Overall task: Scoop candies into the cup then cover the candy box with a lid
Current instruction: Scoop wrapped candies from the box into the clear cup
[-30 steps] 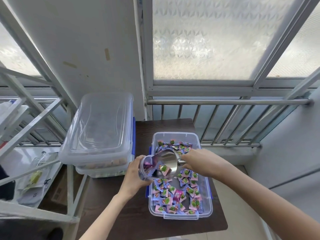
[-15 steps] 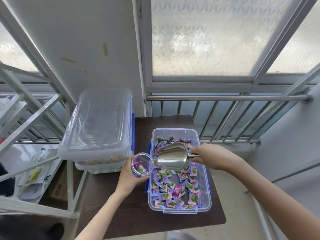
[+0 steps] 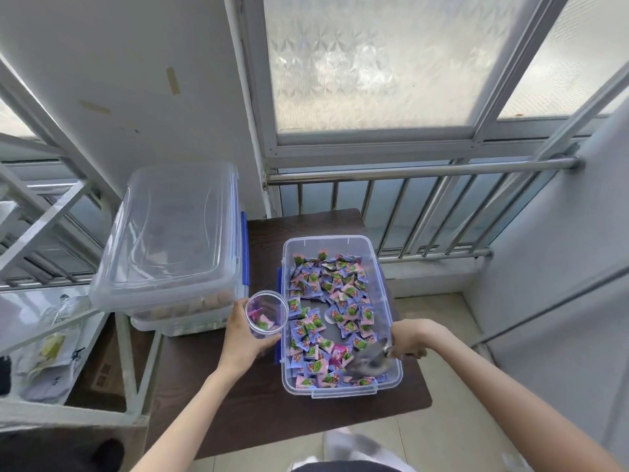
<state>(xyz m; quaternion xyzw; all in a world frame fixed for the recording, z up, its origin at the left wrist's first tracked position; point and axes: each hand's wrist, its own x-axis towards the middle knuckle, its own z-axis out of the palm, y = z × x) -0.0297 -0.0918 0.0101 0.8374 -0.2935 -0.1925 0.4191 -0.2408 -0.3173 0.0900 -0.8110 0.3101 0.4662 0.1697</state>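
Dark brown table [image 3: 340,417] by a frosted window. Head view: left hand [image 3: 243,338] wrapped around clear cup [image 3: 266,315], kept just left of candy box [image 3: 391,321] for a short pour. Right hand [image 3: 410,338] closed on metal scoop [image 3: 369,361], dipped among wrapped candies [image 3: 326,301], near corner. Box uncovered.

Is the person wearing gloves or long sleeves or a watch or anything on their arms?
No gloves. The left hand and the right hand are both bare, and both forearms are uncovered as far as the picture shows, so no sleeves reach into view. No watch, bracelet or ring shows on either wrist or on the fingers that can be seen. The arms look slim and plain, with no markings.
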